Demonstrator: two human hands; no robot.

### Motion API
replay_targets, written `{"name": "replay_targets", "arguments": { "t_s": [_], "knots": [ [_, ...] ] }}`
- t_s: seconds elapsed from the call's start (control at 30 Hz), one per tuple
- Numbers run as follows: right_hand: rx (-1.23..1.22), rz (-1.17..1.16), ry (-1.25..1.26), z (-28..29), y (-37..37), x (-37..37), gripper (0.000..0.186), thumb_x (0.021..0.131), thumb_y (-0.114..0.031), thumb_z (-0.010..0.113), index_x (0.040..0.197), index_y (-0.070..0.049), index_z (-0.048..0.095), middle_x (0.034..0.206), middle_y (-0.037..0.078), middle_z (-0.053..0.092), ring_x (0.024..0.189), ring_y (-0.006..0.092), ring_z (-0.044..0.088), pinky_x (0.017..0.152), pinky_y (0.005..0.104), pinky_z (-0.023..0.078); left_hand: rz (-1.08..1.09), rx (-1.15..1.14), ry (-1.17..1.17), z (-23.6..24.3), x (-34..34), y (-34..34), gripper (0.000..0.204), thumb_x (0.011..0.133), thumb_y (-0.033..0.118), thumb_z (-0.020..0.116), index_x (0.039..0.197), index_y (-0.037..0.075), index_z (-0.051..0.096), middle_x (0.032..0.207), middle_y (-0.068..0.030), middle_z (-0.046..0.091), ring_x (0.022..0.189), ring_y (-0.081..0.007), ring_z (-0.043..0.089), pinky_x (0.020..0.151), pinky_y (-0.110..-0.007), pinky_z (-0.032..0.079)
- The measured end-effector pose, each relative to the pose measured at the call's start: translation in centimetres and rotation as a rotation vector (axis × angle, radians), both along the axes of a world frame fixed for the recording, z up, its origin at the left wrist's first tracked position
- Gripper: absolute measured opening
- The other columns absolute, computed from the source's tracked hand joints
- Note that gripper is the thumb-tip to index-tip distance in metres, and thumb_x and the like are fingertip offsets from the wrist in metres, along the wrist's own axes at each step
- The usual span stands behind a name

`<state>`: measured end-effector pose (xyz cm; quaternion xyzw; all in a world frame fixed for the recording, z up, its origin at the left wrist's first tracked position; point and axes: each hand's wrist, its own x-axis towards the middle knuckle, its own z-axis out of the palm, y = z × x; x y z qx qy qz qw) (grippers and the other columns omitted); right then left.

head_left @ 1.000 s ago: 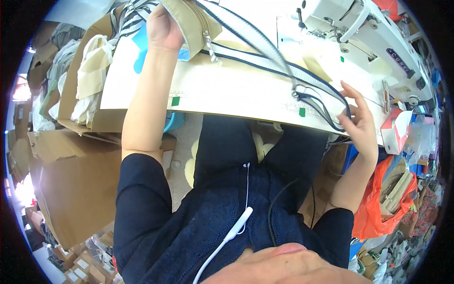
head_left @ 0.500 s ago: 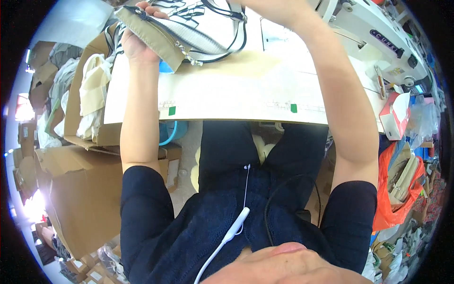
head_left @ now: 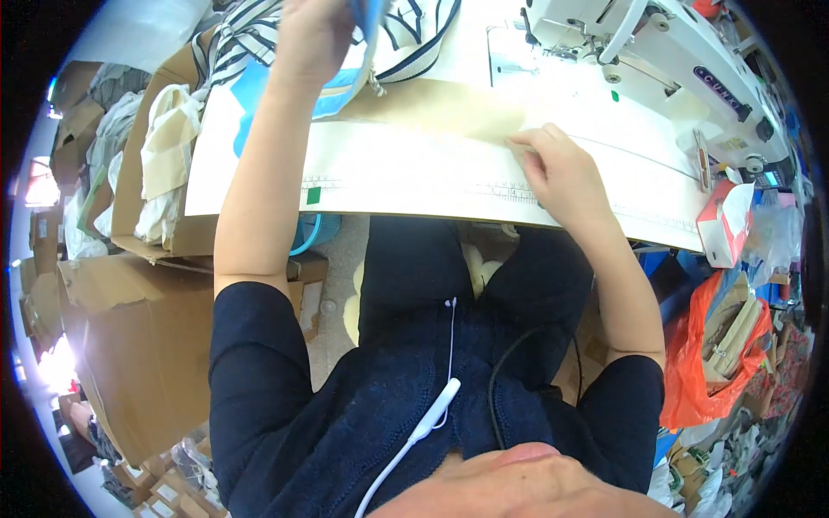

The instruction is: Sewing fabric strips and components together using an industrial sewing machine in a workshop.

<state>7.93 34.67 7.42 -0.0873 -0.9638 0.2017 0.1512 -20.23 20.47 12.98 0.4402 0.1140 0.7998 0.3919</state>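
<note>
My left hand [head_left: 313, 39] grips a small pouch [head_left: 365, 39] near the table's back, its blue side showing and a zip pull dangling. Black-and-white striped straps [head_left: 411, 52] lie behind it. My right hand [head_left: 553, 168] is over the table at the centre right, thumb apart from half-curled fingers, its fingertips at the edge of a flat tan piece [head_left: 449, 110] with nothing visibly gripped. Blue material [head_left: 250, 95] lies beside my left forearm.
A white sewing machine [head_left: 656, 60] stands at the back right of the white table [head_left: 397, 168]. A cardboard box of fabric [head_left: 129, 198] is left, a larger box [head_left: 138, 345] below it. A red-and-white box [head_left: 721, 220] and an orange bag [head_left: 691, 380] are right.
My right hand left the strap, reached to the back, then came down to the tan piece. My left hand shifted, turning the pouch so blue shows. The straps now lie farther back.
</note>
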Motion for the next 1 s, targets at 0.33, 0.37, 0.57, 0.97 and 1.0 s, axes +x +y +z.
{"name": "replay_targets", "arguments": {
  "t_s": [0.33, 0.37, 0.57, 0.97, 1.0],
  "knots": [
    [-0.623, -0.377, 0.129, -2.2, 12.0, 4.6, 0.026, 0.086, -0.005, 0.062, 0.112, -0.006, 0.061, 0.078, -0.002, 0.058, 0.064, 0.0052, 0.052, 0.059, 0.0214, 0.044, 0.522, -0.753, 1.655, -4.8, 9.9, 5.9, 0.026, 0.092, 0.025, 0.058, 0.106, 0.003, 0.062, 0.088, -0.0181, 0.065, 0.082, -0.0303, 0.064, 0.077, -0.036, 0.049],
    [-0.483, -0.355, 0.126, -2.6, 11.7, 4.6, 0.028, 0.083, -0.005, 0.065, 0.111, -0.006, 0.062, 0.081, 0.001, 0.059, 0.068, 0.0076, 0.052, 0.061, 0.023, 0.045, 0.558, -0.74, 1.656, -5.4, 9.8, 5.9, 0.028, 0.091, 0.026, 0.059, 0.106, 0.003, 0.062, 0.09, -0.0198, 0.066, 0.085, -0.0349, 0.064, 0.077, -0.038, 0.049],
    [-0.019, -0.226, 0.346, -0.7, 8.6, 3.5, 0.025, 0.083, -0.005, 0.062, 0.109, -0.007, 0.064, 0.098, 0.008, 0.061, 0.087, 0.0199, 0.059, 0.075, 0.0304, 0.049, 0.674, -0.719, 1.506, -6.9, 7.6, 4.2, 0.026, 0.09, 0.023, 0.06, 0.104, 0.002, 0.063, 0.09, -0.019, 0.064, 0.084, -0.0306, 0.064, 0.077, -0.036, 0.049],
    [0.327, 0.127, 0.121, -0.2, 8.4, 0.6, 0.034, 0.081, -0.004, 0.061, 0.113, -0.013, 0.065, 0.125, 0.006, 0.058, 0.114, 0.0251, 0.056, 0.098, 0.0365, 0.044, 0.645, -0.743, 1.535, -3.8, 3.8, 0.4, 0.026, 0.088, 0.017, 0.06, 0.11, 0.004, 0.063, 0.109, -0.0108, 0.064, 0.093, -0.0222, 0.061, 0.084, -0.03, 0.047],
    [0.326, 0.125, 0.12, -0.2, 8.3, 0.4, 0.034, 0.081, -0.004, 0.061, 0.113, -0.013, 0.065, 0.125, 0.006, 0.058, 0.114, 0.0251, 0.056, 0.098, 0.0365, 0.044, 0.638, -0.729, 1.487, -4.2, 3.6, 0.6, 0.022, 0.089, 0.015, 0.059, 0.107, 0.003, 0.063, 0.114, -0.0076, 0.062, 0.096, -0.0191, 0.059, 0.087, -0.029, 0.046]
  ]
}}
